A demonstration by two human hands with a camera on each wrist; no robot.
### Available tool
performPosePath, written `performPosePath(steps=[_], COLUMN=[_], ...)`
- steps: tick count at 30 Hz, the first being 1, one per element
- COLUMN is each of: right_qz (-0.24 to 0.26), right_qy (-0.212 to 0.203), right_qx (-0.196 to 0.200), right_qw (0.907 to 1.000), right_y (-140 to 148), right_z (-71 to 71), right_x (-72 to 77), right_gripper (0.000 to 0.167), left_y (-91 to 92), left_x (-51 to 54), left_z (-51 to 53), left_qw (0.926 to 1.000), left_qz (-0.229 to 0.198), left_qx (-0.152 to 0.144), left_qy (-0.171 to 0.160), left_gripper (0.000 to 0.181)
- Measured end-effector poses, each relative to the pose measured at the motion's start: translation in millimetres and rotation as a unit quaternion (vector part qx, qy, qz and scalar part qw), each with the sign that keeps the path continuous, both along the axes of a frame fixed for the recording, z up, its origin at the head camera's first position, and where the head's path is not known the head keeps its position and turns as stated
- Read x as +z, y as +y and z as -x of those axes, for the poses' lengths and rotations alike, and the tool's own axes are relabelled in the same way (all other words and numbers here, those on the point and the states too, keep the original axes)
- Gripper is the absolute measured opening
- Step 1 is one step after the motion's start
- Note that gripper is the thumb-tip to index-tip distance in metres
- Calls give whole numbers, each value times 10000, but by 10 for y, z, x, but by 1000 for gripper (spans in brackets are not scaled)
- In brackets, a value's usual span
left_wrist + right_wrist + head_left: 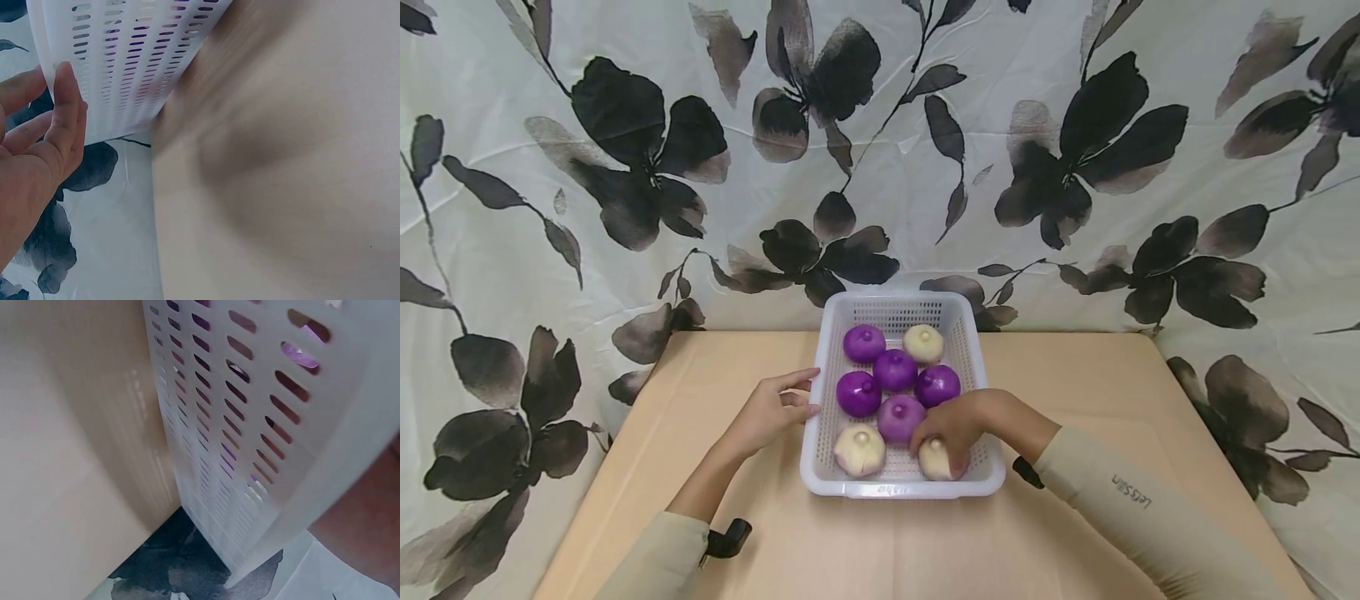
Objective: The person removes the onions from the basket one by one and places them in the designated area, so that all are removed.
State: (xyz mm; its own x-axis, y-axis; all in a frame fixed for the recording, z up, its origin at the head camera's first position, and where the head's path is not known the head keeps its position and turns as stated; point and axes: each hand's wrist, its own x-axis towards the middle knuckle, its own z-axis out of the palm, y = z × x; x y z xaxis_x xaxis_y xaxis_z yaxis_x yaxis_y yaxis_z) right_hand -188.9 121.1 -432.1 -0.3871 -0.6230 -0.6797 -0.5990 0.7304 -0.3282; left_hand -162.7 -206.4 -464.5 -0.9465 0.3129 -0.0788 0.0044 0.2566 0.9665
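A white plastic basket (990, 454) holds several purple onions (895, 370) and a few cream-coloured ones, such as the onion (859, 451) at its front left. My right hand (958, 421) reaches over the basket's right side and grips a cream onion (936, 461) in the front right corner, its fingers covering part of it. At the left side, my left hand (778, 408) holds the basket's rim with bent fingers; the left wrist view shows those fingers (65, 119) against the slotted outer wall (125, 62). In the right wrist view the wall (212, 412) hides my right fingers.
The basket stands on a light wooden table (737, 542) near its back edge. A floral cloth (925, 167) hangs behind the table. A dark strap-on device (727, 538) sits at my left wrist, another (1027, 472) at my right.
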Motion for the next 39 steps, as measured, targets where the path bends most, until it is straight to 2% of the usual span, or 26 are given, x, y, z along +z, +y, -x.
performPosePath(steps=[8, 16, 21, 25, 29, 34, 39], right_qz=[69, 183, 473, 800, 1440, 2060, 2680], right_qy=[-15, -56, -24, 171, 284, 404, 747], right_qx=[16, -182, -249, -269, -254, -576, -899], right_qw=[10000, 9997, 9986, 9963, 9888, 9760, 9563], right_y=[28, 92, 155, 233, 341, 472, 613], right_z=[22, 66, 89, 106, 129, 128, 123], right_x=[38, 236, 365, 428, 470, 540, 603], right_gripper=[69, 66, 65, 68, 67, 66, 66], left_y=[11, 10, 3, 5, 8, 5, -8], left_x=[22, 42, 42, 51, 56, 45, 37], left_z=[-5, 12, 27, 36, 31, 13, -4], left_qw=[10000, 10000, 10000, 9999, 9999, 9999, 9999], left_qz=[-14, -23, -14, 33, 49, 18, 32], left_qx=[-18, -64, -83, -100, -94, -102, -112], left_qy=[-33, -7, 3, 34, 57, 4, -12], left_gripper=[65, 65, 65, 65, 64, 64, 64])
